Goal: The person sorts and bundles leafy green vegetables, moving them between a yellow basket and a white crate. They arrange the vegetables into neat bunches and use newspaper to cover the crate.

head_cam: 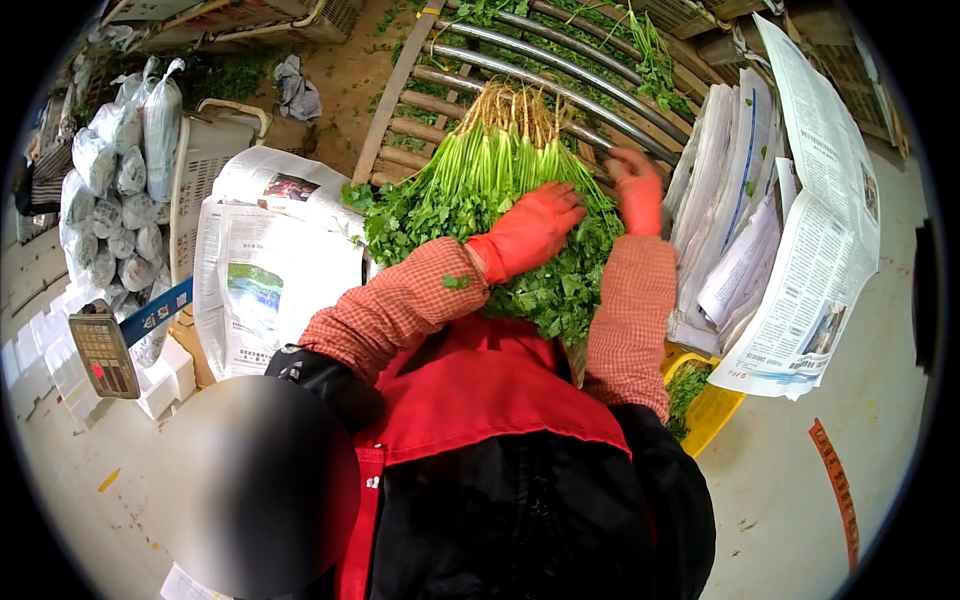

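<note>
A large bunch of fresh cilantro [517, 150] lies before me, its roots pointing away and its leaves toward my red apron [495, 390]. On top of the leaves rests my left hand [534, 229], in an orange-red rubber glove, palm down with the fingers stretched out. My right hand [636, 187], gloved alike, is at the bunch's right edge beside the outer stems. Its fingers are slightly bent, and I see nothing held in them. The roots reach over a rack of metal and wooden bars [420, 127]. Checked sleeve covers [405, 307] are on both forearms.
Newspaper sheets [262, 285] lie at left; a stack of papers [727, 187] stands at right, with an open newspaper [817, 247] leaning outward. Wrapped bundles [124, 195] are piled beside a plastic crate [206, 161]. A scale display [105, 349] and yellow basket [709, 412] are nearer.
</note>
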Tool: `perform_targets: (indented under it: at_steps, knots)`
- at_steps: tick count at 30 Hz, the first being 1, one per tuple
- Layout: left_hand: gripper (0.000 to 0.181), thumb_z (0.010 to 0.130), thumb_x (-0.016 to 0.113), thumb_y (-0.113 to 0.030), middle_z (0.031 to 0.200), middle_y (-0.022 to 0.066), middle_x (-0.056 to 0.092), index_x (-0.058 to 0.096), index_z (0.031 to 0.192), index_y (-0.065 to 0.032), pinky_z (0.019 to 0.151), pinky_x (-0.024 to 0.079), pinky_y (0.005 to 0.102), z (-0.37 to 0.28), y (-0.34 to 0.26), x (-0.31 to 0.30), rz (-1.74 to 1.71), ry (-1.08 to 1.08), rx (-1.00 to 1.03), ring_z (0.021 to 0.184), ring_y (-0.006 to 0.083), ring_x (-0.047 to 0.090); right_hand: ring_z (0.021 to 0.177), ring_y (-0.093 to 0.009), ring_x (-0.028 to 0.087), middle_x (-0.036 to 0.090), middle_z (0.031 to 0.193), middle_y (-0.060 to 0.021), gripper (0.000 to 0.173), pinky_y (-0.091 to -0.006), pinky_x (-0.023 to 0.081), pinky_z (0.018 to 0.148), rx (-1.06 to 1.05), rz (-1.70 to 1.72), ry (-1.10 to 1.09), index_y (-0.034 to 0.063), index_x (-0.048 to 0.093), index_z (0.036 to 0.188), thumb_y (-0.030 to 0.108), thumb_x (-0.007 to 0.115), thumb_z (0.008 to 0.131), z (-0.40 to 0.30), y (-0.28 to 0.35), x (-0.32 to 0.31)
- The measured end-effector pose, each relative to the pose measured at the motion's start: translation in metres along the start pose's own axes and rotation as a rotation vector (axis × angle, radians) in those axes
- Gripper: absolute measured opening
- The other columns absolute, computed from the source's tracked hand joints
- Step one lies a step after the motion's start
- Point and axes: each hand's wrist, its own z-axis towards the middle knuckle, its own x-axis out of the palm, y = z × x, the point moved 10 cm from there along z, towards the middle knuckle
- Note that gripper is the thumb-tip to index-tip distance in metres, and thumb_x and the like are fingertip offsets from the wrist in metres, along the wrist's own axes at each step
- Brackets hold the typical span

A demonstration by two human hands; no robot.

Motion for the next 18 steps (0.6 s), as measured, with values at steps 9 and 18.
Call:
perform_targets:
  at_steps: [9,18]
  knots:
    - [0.045,0.062,0.063,-0.004,0.117,0.0156,0.056,0.058,0.107,-0.0019,0.104,0.036,0.0437,-0.008,0.011,-0.016,-0.039,0.013,-0.123,0.117,0.0343,0.048,0.070,-0.013,0.058,0.065,0.079,-0.0060,0.020,-0.0282,0.046,0.064,0.015,0.003,-0.123,0.0083,0.067,0.094,0.019,0.068,0.078,-0.026,0.000,0.012]
    - [0.044,0.060,0.065,-0.003,0.112,0.0143,0.058,0.059,0.104,-0.0029,0.102,0.038,0.0440,-0.013,0.016,-0.025,-0.001,-0.054,-0.204,0.114,0.0348,0.050,0.105,-0.036,0.054,0.059,0.114,-0.0170,0.057,-0.0431,0.041,0.091,-0.289,-0.333,-0.061,0.0104,0.051,0.127,0.027,0.071,0.076,-0.066,0.061,0.037]
